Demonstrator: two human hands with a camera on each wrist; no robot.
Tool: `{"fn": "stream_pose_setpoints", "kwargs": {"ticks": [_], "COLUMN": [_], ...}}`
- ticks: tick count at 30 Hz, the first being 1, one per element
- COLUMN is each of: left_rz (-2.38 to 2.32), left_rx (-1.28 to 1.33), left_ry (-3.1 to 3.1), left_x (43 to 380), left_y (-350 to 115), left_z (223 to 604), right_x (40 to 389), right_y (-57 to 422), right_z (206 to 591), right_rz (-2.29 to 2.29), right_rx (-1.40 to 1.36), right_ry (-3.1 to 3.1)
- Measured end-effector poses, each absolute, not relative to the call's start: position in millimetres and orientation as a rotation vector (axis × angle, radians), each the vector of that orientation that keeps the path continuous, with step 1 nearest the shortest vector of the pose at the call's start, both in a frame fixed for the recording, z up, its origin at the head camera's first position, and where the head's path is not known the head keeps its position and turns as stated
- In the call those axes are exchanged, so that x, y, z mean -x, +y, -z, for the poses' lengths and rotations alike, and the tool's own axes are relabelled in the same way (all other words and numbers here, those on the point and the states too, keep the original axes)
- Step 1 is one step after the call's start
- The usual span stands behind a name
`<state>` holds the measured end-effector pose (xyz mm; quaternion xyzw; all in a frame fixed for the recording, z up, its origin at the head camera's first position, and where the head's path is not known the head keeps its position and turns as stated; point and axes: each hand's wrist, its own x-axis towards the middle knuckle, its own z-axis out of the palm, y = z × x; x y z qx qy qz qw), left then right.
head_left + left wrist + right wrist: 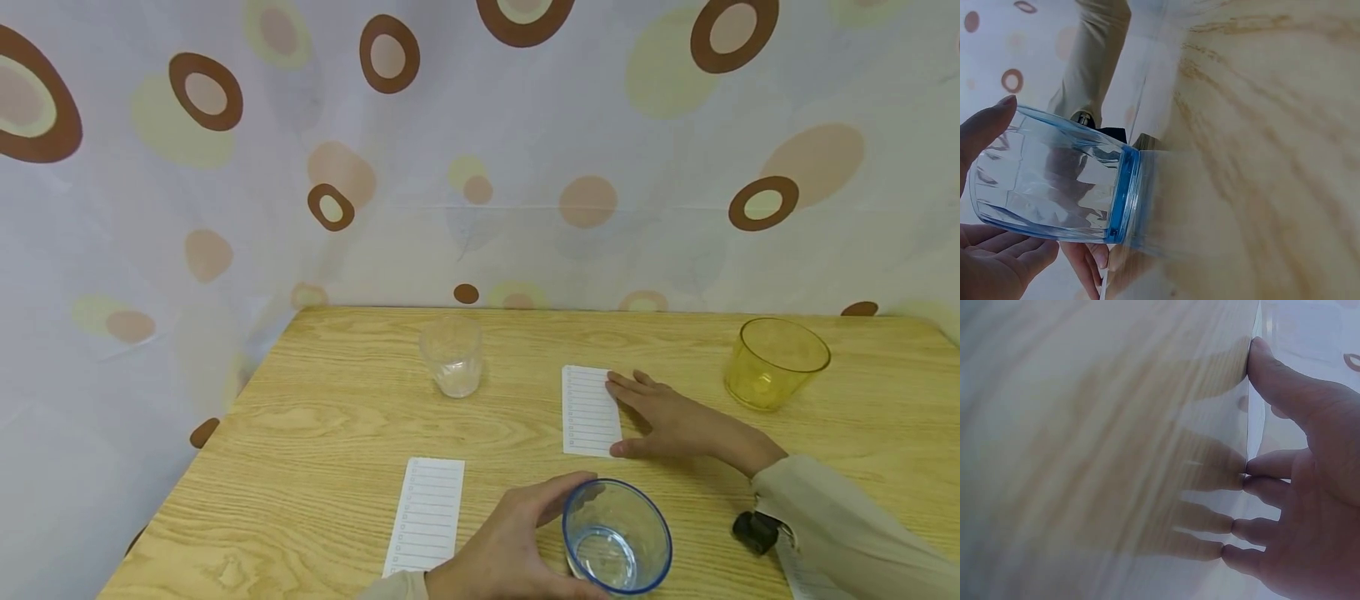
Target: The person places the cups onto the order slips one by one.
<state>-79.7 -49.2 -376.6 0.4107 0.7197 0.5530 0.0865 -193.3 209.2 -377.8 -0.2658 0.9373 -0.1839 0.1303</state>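
Observation:
My left hand (517, 542) curves round a clear blue-rimmed glass (645, 500), thumb on one side and fingers on the other. In the left wrist view the glass (1054, 181) has its thick blue base on the table. My right hand (671, 421) lies to the right of a white lined checklist sheet (588, 412), its fingertips and thumb touching the sheet's right edge. The right wrist view shows that hand (1310, 469) with spread fingers, tips down at the surface.
Another lined sheet (427, 517) lies to the left of the blue glass. A clear glass (453, 362) stands at the back, and a yellow glass (768, 383) at the back right. A third sheet (806, 575) is partly hidden under the right sleeve (847, 517).

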Motion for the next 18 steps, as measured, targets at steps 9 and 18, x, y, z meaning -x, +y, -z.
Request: {"fn": "stream_pose_setpoints", "kwargs": {"ticks": [9,18], "left_rz": [-1.698,-1.705], "left_rx": [-1.186,-1.178], "left_ry": [2.087,2.117], "left_x": [80.2,80.4], "left_y": [-46.6,-46.8], "left_z": [378.6,375.5], "right_x": [192.7,191.6], "right_y": [208.7,208.2], "right_z": [377.1,374.9], "right_rz": [0.529,0.536], "right_rx": [0.763,0.77], "right_ry": [2.726,2.723]}}
